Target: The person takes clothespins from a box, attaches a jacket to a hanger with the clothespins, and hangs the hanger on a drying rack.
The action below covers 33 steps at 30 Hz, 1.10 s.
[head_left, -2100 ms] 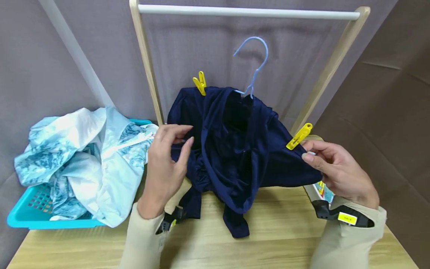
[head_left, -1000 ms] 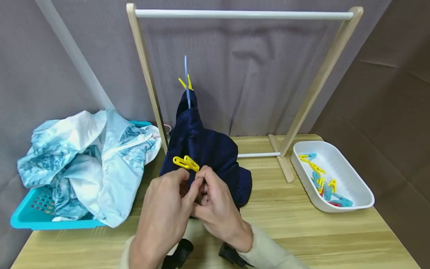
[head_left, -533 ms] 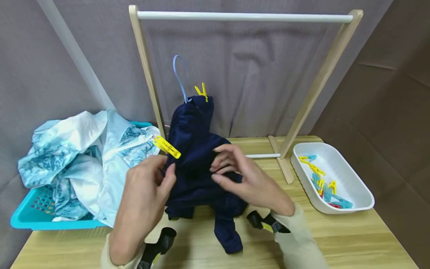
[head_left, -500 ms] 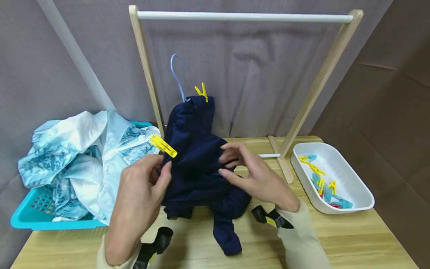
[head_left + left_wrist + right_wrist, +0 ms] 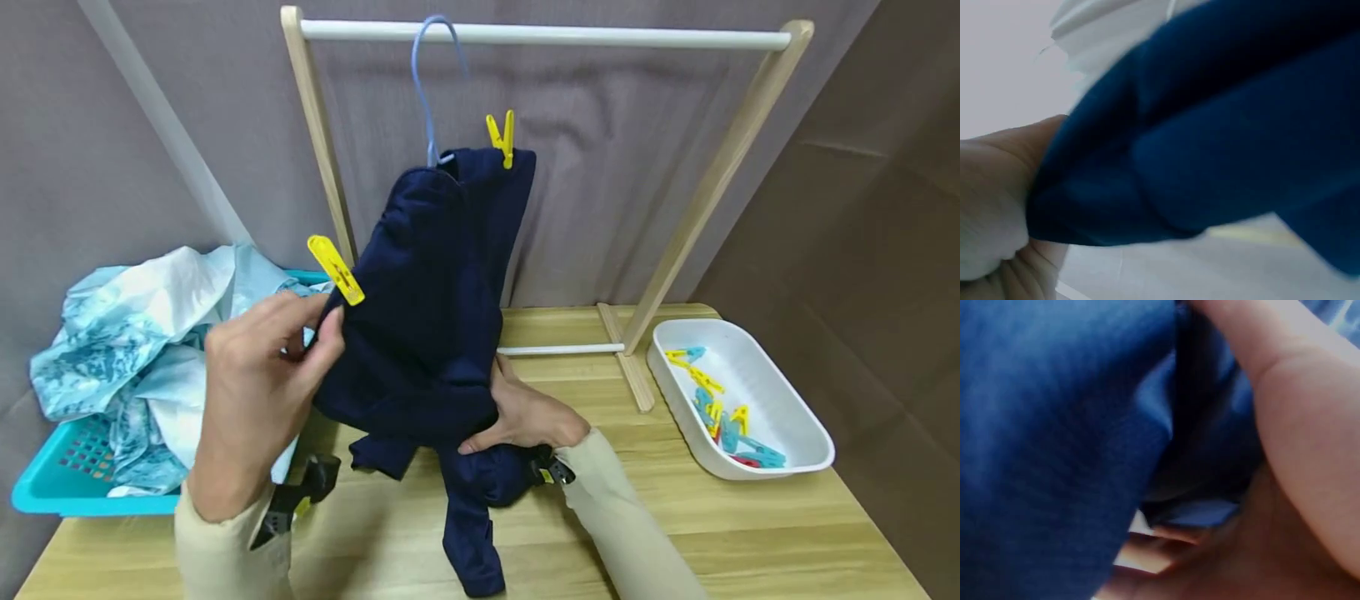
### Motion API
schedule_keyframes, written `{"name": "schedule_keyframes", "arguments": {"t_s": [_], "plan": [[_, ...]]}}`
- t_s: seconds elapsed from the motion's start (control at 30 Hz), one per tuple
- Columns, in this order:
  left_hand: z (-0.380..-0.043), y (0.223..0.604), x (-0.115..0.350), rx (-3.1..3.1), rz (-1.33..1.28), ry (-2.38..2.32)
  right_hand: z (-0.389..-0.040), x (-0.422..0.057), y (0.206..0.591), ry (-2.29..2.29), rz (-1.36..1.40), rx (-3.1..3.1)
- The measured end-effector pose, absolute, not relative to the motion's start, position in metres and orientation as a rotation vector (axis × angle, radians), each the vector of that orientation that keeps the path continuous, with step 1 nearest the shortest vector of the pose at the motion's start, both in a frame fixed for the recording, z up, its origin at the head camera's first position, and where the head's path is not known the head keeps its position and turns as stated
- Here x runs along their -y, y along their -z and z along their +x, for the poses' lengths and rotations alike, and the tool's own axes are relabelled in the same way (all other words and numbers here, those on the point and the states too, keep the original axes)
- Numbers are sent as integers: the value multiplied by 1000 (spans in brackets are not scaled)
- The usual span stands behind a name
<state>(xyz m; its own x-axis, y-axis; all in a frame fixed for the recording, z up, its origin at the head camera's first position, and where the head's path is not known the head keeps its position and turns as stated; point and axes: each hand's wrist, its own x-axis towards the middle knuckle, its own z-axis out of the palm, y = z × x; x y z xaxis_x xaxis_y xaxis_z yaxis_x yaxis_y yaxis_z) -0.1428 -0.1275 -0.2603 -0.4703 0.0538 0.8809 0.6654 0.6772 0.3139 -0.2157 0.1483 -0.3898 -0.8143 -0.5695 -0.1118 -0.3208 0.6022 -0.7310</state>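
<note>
A navy garment (image 5: pixel 420 317) hangs tilted on a light blue hanger (image 5: pixel 426 92), whose hook overlaps the rack's top bar in the head view. My left hand (image 5: pixel 258 383) pinches the garment's left edge between thumb and fingers, right below a yellow clothespin (image 5: pixel 336 268). Another yellow clothespin (image 5: pixel 502 140) is clipped at the upper right shoulder. My right hand (image 5: pixel 525 408) lies against the garment's lower right side, thumb in front and fingers partly hidden behind it. In the right wrist view the fingers (image 5: pixel 1154 553) stretch out fairly straight behind the cloth (image 5: pixel 1054 450).
The rack (image 5: pixel 555 33) stands at the back with wooden posts. At left, a turquoise basket (image 5: pixel 97 504) holds a white and blue garment (image 5: pixel 142 333). To the right, a white tray (image 5: pixel 787 392) contains several clothespins. The wooden table (image 5: pixel 675 533) extends in front.
The garment has turned and then risen with its hanger. Both hands met at the near clothespin, then parted; the left keeps its pinch while the right has gone down to the lower side.
</note>
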Motion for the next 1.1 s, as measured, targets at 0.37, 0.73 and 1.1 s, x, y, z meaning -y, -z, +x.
{"name": "schedule_keyframes", "arguments": {"t_s": [0.37, 0.73, 1.1], "plan": [[-199, 198, 156, 1997, -471, 657, -213, -147, 395, 1004, -678, -2435], [-204, 240, 166, 2155, -305, 682, -212, -141, 398, 644, -556, -2418], [-177, 280, 147, 2016, -9, 930, -224, -132, 407, 511, -723, -2600]]}}
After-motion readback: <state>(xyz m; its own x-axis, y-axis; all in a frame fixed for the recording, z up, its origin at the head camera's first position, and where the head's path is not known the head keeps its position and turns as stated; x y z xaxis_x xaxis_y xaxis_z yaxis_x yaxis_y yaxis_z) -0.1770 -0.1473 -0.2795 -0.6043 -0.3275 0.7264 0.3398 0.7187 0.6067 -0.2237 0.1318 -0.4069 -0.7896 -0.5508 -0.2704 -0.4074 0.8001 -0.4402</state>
